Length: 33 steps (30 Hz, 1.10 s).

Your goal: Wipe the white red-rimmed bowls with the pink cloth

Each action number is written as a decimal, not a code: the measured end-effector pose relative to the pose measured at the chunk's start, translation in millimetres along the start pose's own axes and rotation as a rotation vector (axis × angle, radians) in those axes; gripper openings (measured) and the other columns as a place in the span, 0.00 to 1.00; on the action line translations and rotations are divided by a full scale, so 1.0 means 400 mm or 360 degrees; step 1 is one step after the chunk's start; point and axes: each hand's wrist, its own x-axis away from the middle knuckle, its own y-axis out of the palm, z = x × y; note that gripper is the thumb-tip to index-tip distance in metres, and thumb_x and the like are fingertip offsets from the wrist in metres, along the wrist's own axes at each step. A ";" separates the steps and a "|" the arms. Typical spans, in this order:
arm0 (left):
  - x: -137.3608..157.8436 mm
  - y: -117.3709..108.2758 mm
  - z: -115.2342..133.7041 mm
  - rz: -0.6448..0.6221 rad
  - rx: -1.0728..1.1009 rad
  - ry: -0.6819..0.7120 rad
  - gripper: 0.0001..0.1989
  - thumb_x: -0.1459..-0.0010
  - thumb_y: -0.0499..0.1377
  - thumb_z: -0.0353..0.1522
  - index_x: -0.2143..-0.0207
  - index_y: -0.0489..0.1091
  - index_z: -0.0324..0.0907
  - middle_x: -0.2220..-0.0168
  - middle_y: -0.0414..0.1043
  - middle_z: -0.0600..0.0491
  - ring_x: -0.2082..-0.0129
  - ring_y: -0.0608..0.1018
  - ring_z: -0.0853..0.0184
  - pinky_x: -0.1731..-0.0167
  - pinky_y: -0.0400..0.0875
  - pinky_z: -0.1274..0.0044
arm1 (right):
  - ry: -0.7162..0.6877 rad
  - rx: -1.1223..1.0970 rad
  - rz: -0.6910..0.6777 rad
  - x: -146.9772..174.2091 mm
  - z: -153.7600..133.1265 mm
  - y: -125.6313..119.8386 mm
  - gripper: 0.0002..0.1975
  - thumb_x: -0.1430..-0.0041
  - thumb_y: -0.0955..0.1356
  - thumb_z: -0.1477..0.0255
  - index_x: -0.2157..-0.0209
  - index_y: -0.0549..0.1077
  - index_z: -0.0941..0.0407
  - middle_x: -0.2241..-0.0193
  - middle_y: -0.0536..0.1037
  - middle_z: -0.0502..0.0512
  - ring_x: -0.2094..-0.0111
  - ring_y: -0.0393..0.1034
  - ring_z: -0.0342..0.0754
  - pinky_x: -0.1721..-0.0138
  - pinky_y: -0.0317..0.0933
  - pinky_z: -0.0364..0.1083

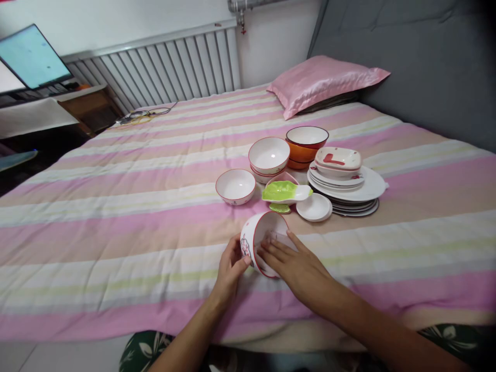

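A: What carries everything here?

B: A striped bed (116,227), with a pink pillow (329,80) at its far right.

A: And the crockery?

B: Largest is the plate stack (372,183) to the right, with smaller dishes on top. Orange bowls (300,153) stand just beyond its left side. Left of them are nested red-rimmed bowls (269,155), and a lone bowl (235,186) sits nearer and further left.

A: Where is the bowl being handled?

B: On the near side of the group: the held bowl (248,232) is tilted, mouth turned right. The left hand (231,266) is clamped on its outer wall; the right hand (292,263) is flat, fingers extended inside. Whether the bowl touches the bed, I can't tell.

A: Which step is that?

B: I'd judge it as working over the inside, one hand supporting. The next move seems to call for a firm left grip, and right fingers clear of the rim before any levelling.

A: Anything smaller?

B: A green dish (281,190), then small saucers (313,206), both just beyond the bowl.
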 end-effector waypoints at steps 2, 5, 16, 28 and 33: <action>0.001 0.000 0.000 -0.0001 0.0004 0.0000 0.24 0.50 0.61 0.37 0.50 0.66 0.40 0.50 0.69 0.46 0.49 0.68 0.55 0.48 0.59 0.68 | 0.0005 0.0056 0.0010 0.002 0.005 -0.002 0.23 0.38 0.58 0.77 0.42 0.60 0.53 0.41 0.62 0.57 0.38 0.51 0.54 0.39 0.39 0.65; 0.003 0.000 -0.002 -0.0002 0.0002 0.0005 0.23 0.50 0.61 0.37 0.51 0.67 0.40 0.51 0.69 0.47 0.50 0.68 0.55 0.49 0.59 0.68 | -0.0029 0.0055 0.0007 0.006 0.014 -0.010 0.24 0.40 0.59 0.79 0.42 0.60 0.53 0.40 0.62 0.56 0.38 0.51 0.54 0.39 0.42 0.62; -0.005 0.007 0.014 -0.0004 0.0050 -0.0043 0.28 0.50 0.61 0.37 0.46 0.64 0.41 0.47 0.67 0.45 0.49 0.69 0.54 0.51 0.63 0.68 | -0.0001 -0.0444 0.0128 -0.004 0.022 -0.056 0.15 0.35 0.59 0.66 0.51 0.67 0.56 0.59 0.77 0.58 0.58 0.72 0.51 0.59 0.63 0.48; -0.004 0.008 0.004 0.0097 -0.0158 -0.0079 0.29 0.60 0.70 0.31 0.53 0.69 0.39 0.52 0.71 0.44 0.53 0.72 0.55 0.52 0.66 0.67 | 0.0216 -0.1621 0.0335 -0.010 -0.028 -0.067 0.18 0.37 0.60 0.63 0.48 0.64 0.55 0.57 0.74 0.54 0.58 0.69 0.49 0.56 0.62 0.46; -0.003 0.008 0.009 0.0058 -0.0091 -0.0130 0.31 0.60 0.70 0.31 0.51 0.68 0.40 0.50 0.71 0.43 0.50 0.72 0.53 0.51 0.66 0.66 | 0.0199 -0.1212 0.0129 0.002 -0.033 -0.079 0.24 0.40 0.63 0.67 0.44 0.55 0.56 0.60 0.75 0.57 0.61 0.70 0.52 0.61 0.61 0.47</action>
